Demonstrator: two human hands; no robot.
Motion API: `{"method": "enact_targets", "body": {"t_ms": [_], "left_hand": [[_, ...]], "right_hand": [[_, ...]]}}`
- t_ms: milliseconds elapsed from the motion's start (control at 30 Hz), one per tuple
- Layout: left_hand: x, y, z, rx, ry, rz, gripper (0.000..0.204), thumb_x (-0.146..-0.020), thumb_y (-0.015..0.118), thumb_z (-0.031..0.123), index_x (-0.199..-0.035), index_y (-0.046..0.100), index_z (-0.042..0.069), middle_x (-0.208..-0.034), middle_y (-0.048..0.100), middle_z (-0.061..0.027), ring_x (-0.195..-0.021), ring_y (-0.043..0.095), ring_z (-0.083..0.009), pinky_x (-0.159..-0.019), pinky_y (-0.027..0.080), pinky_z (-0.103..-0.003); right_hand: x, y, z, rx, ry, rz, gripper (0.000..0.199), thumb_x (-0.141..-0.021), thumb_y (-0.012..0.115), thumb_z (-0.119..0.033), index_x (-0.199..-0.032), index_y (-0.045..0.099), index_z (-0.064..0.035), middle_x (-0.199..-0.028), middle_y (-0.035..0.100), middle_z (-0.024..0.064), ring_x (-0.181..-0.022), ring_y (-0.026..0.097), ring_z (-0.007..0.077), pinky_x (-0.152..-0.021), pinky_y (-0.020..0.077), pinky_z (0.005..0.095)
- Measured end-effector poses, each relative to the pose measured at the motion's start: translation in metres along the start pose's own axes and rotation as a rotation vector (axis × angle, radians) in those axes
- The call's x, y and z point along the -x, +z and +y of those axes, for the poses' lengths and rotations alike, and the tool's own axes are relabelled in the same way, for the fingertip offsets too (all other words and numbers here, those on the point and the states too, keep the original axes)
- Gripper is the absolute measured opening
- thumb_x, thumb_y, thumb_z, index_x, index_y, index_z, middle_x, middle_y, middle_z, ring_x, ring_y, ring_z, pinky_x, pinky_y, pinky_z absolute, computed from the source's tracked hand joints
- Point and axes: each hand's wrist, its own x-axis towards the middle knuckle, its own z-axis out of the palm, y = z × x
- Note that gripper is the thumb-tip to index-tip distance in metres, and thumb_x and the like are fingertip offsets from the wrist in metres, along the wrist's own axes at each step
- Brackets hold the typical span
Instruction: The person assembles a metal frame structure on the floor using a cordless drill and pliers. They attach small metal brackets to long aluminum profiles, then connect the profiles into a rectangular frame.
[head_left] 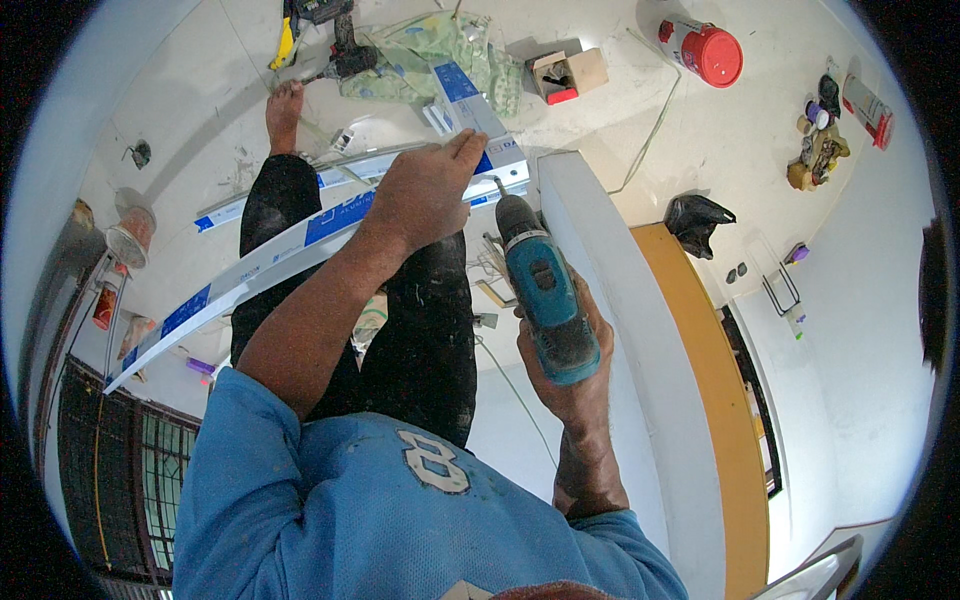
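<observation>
My right hand grips a teal and black cordless drill, its chuck pointing away from me. The bit reaches the corner of a white metal frame covered with blue-and-white protective film; whether it has entered the metal I cannot tell. My left hand is closed over the frame near that corner, with fingers lying across the top profile and the thumb side hidden. One long profile of the frame runs across my thighs to the lower left. Another section extends away from the corner.
Beyond the frame lie a second dark power drill and a green patterned cloth. An open cardboard box, a red-lidded bucket and a black bag are on the floor. A white wall with an orange-brown ledge stands close on my right.
</observation>
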Motion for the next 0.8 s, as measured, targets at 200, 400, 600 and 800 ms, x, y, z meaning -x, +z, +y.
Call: {"method": "enact_targets", "body": {"t_ms": [200, 400, 600, 800], "left_hand": [[0.000, -0.004, 0.002, 0.004, -0.011, -0.018, 0.089, -0.068, 0.085, 0.003, -0.152, 0.054, -0.005, -0.149, 0.065, -0.0290, -0.109, 0.077, -0.0391, -0.095, 0.066, -0.045], [-0.001, -0.003, 0.003, 0.013, -0.021, -0.028, 0.086, -0.069, 0.083, 0.001, -0.150, 0.055, -0.004, -0.148, 0.065, -0.0291, -0.108, 0.077, -0.0400, -0.094, 0.066, -0.046], [-0.001, -0.006, 0.005, -0.005, -0.005, 0.004, 0.081, -0.070, 0.082, -0.001, -0.147, 0.058, -0.005, -0.146, 0.066, -0.0297, -0.109, 0.077, -0.0403, -0.094, 0.065, -0.046], [-0.002, -0.007, 0.004, 0.004, 0.006, 0.015, 0.075, -0.073, 0.080, 0.000, -0.144, 0.059, -0.007, -0.143, 0.067, -0.0312, -0.107, 0.077, -0.0417, -0.095, 0.065, -0.047]], "right_hand": [[-0.001, 0.001, -0.004, 0.063, 0.012, 0.020, 0.061, -0.091, 0.072, -0.003, -0.150, 0.061, -0.0045, -0.124, 0.078, 0.0181, -0.115, 0.077, 0.0261, -0.105, 0.0610, 0.0479], [-0.005, -0.003, 0.001, 0.080, -0.022, -0.017, 0.063, -0.090, 0.073, -0.002, -0.152, 0.060, -0.0041, -0.131, 0.076, 0.0204, -0.122, 0.075, 0.0284, -0.109, 0.0595, 0.0486], [-0.007, -0.006, 0.006, 0.115, -0.073, -0.028, 0.070, -0.089, 0.073, 0.001, -0.157, 0.057, -0.0034, -0.134, 0.075, 0.0211, -0.123, 0.075, 0.0287, -0.109, 0.0594, 0.0484], [-0.008, -0.006, 0.003, 0.159, -0.105, -0.023, 0.076, -0.089, 0.075, 0.002, -0.161, 0.054, -0.0076, -0.136, 0.075, 0.0216, -0.122, 0.076, 0.0287, -0.106, 0.0606, 0.0461]]}}
